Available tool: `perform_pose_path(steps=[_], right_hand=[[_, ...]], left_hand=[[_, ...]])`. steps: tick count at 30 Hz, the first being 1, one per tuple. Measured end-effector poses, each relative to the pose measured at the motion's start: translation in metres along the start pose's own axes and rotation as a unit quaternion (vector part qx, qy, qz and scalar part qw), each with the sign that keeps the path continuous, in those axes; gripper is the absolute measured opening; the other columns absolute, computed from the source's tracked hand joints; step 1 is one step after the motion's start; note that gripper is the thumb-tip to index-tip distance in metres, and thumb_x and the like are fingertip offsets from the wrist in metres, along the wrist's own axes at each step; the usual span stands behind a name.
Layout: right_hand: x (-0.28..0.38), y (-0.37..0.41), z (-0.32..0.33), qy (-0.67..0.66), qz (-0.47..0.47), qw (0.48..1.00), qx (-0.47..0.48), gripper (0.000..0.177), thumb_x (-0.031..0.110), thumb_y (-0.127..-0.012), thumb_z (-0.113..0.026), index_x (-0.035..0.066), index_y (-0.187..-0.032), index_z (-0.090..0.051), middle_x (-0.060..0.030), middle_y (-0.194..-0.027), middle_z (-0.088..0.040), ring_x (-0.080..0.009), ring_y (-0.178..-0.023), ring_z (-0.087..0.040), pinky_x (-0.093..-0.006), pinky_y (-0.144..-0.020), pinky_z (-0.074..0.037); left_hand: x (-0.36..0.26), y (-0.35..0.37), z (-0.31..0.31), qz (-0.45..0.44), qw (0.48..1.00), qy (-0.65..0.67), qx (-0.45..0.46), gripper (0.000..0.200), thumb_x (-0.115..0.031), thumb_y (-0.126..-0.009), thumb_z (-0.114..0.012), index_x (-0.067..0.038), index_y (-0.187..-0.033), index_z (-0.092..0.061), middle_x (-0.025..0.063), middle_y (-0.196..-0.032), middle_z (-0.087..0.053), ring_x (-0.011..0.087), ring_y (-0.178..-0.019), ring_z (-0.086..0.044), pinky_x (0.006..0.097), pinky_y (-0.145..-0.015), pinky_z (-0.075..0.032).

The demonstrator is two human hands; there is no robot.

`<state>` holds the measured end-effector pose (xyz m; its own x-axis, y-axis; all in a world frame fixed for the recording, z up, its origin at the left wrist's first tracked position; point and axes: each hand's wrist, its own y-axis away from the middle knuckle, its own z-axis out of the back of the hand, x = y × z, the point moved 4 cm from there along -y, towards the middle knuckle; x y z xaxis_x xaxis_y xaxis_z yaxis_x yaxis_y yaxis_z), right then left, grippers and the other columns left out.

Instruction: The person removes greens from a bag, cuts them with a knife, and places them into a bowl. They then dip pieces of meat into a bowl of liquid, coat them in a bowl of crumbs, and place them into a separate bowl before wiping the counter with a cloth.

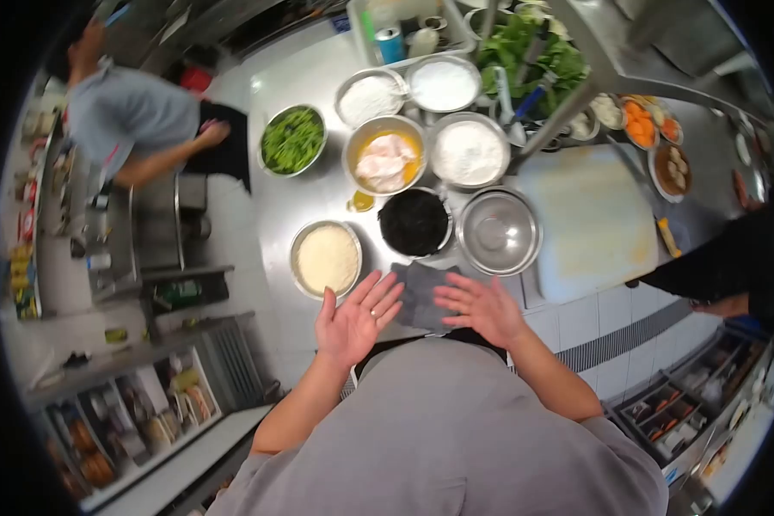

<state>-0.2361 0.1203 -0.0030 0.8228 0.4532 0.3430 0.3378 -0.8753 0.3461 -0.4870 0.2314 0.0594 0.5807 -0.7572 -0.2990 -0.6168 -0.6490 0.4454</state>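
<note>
My left hand (357,320) is held palm up with its fingers spread and nothing in it, just below a bowl of pale crumbs (327,259). Palm up too, my right hand (482,310) has its fingers apart and is empty, below an empty metal bowl (500,232). A grey cloth (421,295) lies at the counter edge between the hands. Beyond it stand a bowl of black stuff (414,223), a bowl of raw meat in yellow liquid (385,155) and a bowl of white powder (469,150).
A white cutting board (586,219) lies on the right. Farther off are chopped greens (293,140), more white powder (371,99), leafy vegetables (533,60) and a metal post (559,120). One person (138,116) stands left; another's dark sleeve (722,262) reaches in from the right.
</note>
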Motion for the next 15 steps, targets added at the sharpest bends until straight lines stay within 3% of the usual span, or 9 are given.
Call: perform_pose_path(steps=[2, 6, 9, 10, 11, 12, 14, 15], right_hand=[[0.009, 0.002, -0.004, 0.034, 0.019, 0.999, 0.001, 0.090, 0.072, -0.111, -0.032, 0.003, -0.168, -0.034, -0.0250, -0.166, -0.046, -0.0363, -0.151, -0.051, -0.0523, -0.116, -0.048], [0.010, -0.007, 0.000, 0.050, 0.003, 0.999, -0.013, 0.087, 0.069, -0.112, -0.030, 0.001, -0.166, -0.037, -0.0240, -0.161, -0.052, -0.0346, -0.148, -0.053, -0.0504, -0.115, -0.048], [-0.009, -0.029, 0.020, 0.137, -0.026, 0.990, -0.003, 0.076, 0.060, -0.115, -0.039, 0.001, -0.162, -0.043, -0.0206, -0.152, -0.060, -0.0315, -0.141, -0.059, -0.0459, -0.111, -0.051], [-0.023, -0.040, 0.037, 0.242, -0.051, 0.968, -0.047, 0.066, 0.051, -0.115, -0.046, 0.002, -0.158, -0.048, -0.0179, -0.147, -0.063, -0.0295, -0.135, -0.063, -0.0436, -0.107, -0.054], [-0.033, -0.046, 0.049, 0.342, -0.074, 0.932, -0.090, 0.056, 0.042, -0.115, -0.052, 0.002, -0.155, -0.053, -0.0152, -0.142, -0.067, -0.0275, -0.129, -0.067, -0.0413, -0.103, -0.056], [-0.037, -0.049, 0.049, 0.347, -0.074, 0.931, -0.087, 0.056, 0.042, -0.115, -0.052, 0.002, -0.155, -0.053, -0.0152, -0.142, -0.067, -0.0275, -0.129, -0.067, -0.0413, -0.103, -0.056], [-0.034, -0.056, 0.046, 0.360, -0.037, 0.919, -0.155, 0.045, 0.027, -0.109, -0.065, 0.003, -0.147, -0.061, -0.0135, -0.137, -0.069, -0.0268, -0.118, -0.072, -0.0382, -0.095, -0.058], [-0.036, -0.055, 0.044, 0.363, -0.036, 0.918, -0.153, 0.045, 0.027, -0.109, -0.065, 0.003, -0.147, -0.061, -0.0135, -0.137, -0.069, -0.0268, -0.118, -0.072, -0.0382, -0.095, -0.058]], left_hand=[[-0.001, 0.004, -0.015, 0.030, 0.997, 0.037, 0.052, 0.091, -0.067, -0.112, -0.030, 0.002, -0.171, -0.021, 0.0276, -0.178, -0.021, 0.0467, -0.165, -0.018, 0.0592, -0.134, -0.021], [0.002, -0.005, -0.007, 0.021, 0.997, 0.058, 0.055, 0.090, -0.066, -0.112, -0.034, 0.002, -0.170, -0.025, 0.0288, -0.176, -0.026, 0.0468, -0.163, -0.025, 0.0594, -0.133, -0.024], [0.013, -0.021, 0.023, 0.052, 0.994, 0.002, 0.091, 0.084, -0.062, -0.114, -0.035, 0.002, -0.168, -0.031, 0.0294, -0.172, -0.035, 0.0428, -0.161, -0.034, 0.0567, -0.130, -0.030], [0.030, -0.030, 0.048, 0.126, 0.959, -0.249, 0.041, 0.080, -0.055, -0.113, -0.043, 0.003, -0.167, -0.034, 0.0277, -0.168, -0.041, 0.0398, -0.157, -0.040, 0.0543, -0.127, -0.035], [0.042, -0.035, 0.070, 0.191, 0.855, -0.481, -0.015, 0.076, -0.048, -0.112, -0.052, 0.004, -0.166, -0.036, 0.0260, -0.164, -0.047, 0.0369, -0.153, -0.046, 0.0518, -0.124, -0.040], [0.053, -0.038, 0.078, 0.185, 0.857, -0.480, -0.015, 0.076, -0.048, -0.112, -0.052, 0.004, -0.166, -0.036, 0.0260, -0.164, -0.047, 0.0369, -0.153, -0.046, 0.0518, -0.124, -0.040], [0.060, -0.042, 0.073, 0.123, 0.738, -0.664, -0.008, 0.075, -0.032, -0.105, -0.069, 0.003, -0.165, -0.039, 0.0203, -0.156, -0.055, 0.0312, -0.145, -0.054, 0.0465, -0.117, -0.047], [0.059, -0.039, 0.073, 0.120, 0.739, -0.663, -0.008, 0.075, -0.032, -0.105, -0.069, 0.003, -0.165, -0.039, 0.0203, -0.156, -0.055, 0.0312, -0.145, -0.054, 0.0465, -0.117, -0.047]])
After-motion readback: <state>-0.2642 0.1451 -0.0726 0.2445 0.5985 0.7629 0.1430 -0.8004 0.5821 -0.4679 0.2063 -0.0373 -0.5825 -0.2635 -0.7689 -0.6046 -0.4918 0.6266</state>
